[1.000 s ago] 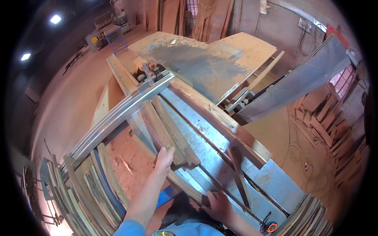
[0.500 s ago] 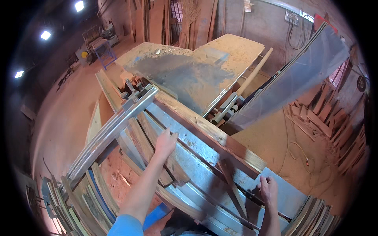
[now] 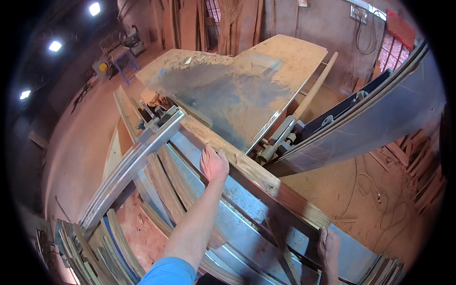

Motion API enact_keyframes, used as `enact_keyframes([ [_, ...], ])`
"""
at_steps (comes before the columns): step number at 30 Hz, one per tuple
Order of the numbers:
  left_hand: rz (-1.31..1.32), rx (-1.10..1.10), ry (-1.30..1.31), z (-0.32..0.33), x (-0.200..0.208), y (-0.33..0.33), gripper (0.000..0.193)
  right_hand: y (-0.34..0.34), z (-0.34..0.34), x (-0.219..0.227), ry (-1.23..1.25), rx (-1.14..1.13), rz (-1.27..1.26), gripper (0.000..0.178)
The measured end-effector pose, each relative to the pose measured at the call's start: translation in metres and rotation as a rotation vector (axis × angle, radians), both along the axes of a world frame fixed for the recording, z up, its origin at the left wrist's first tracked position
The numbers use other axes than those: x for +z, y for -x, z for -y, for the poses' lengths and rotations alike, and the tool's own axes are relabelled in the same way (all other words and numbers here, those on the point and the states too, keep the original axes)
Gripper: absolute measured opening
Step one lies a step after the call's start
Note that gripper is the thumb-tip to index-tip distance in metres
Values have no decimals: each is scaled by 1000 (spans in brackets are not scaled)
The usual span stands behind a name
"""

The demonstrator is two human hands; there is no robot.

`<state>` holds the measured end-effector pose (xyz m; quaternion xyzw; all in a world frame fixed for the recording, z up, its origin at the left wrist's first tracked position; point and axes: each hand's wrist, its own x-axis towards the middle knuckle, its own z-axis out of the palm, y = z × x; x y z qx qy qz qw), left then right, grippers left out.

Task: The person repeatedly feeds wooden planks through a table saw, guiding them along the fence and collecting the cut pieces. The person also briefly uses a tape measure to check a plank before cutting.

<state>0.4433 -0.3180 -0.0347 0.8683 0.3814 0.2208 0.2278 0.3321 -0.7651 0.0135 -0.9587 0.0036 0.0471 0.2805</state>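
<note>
A long wooden beam (image 3: 266,176) lies across the metal sliding table (image 3: 244,194), its far end by the metal fence rail (image 3: 135,164). My left hand (image 3: 214,163) is closed against the beam's near side, towards its far half, fingertips at the upper edge. At the beam's near right end, my right hand (image 3: 328,244) is closed with its fingers at the end corner. Part of each hand's grip is hidden. A thin dark wood strip (image 3: 283,251) lies across the sliding table between my arms.
Beyond the beam stands a dusty machine table (image 3: 223,90). A large grey panel (image 3: 365,118) tilts up at the right, beside a round wooden pole (image 3: 317,85). Stacked wood strips (image 3: 90,251) stand at lower left, and a hose (image 3: 380,199) lies on the floor.
My left hand has moved forward and right, up against the beam's side. My right hand now sits at the beam's end corner. The whole view has shifted slightly.
</note>
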Motion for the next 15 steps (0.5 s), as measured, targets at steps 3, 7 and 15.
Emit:
enact_keyframes([
  [3, 14, 23, -15, -2, -3, 1, 65, 2, -7, 4, -16, 5, 82, 36],
  [7, -13, 24, -3, -7, 1, 0, 64, -1, -4, -10, 44, 31, 131, 38],
  [15, 0, 16, -44, -10, -2, -1, 62, -6, -8, -9, 67, 57, 81, 41],
])
